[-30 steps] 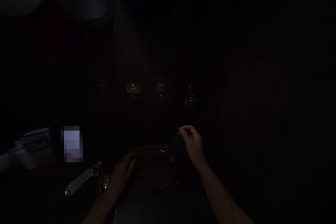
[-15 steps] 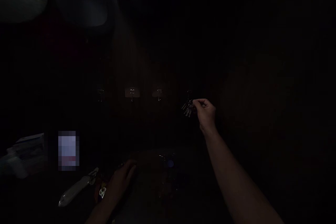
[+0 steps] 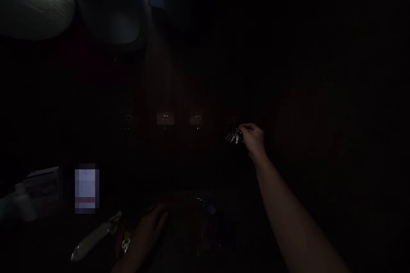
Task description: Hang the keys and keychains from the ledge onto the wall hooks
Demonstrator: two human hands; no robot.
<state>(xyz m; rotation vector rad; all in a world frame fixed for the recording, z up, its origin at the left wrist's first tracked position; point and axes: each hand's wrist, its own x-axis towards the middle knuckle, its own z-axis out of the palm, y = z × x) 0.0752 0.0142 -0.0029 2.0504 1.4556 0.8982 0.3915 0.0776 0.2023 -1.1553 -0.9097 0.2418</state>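
Note:
In the very dark head view, my right hand pinches a bunch of metal keys between thumb and fingers. The keys fan out to the left, just below a small hook on the upright surface. Whether their ring is on the hook I cannot tell. Low at the centre left, my left hand lies on the dark surface, fingers loosely stretched and seemingly holding nothing. Beside its wrist is a small shiny metal piece, partly covered. Further left lies a pale-handled tool with a metal head.
Other wall hooks, one and another, line up left of the keys. A blurred, lit rectangle stands at left, near a pale bottle and a box. Dim, shiny items lie low centre. Bulky bags fill the upper left.
The whole view has shifted, so things sit slightly lower and further right. My right hand still pinches the keys by the hook, and their fan has swung a little. My left hand stays low.

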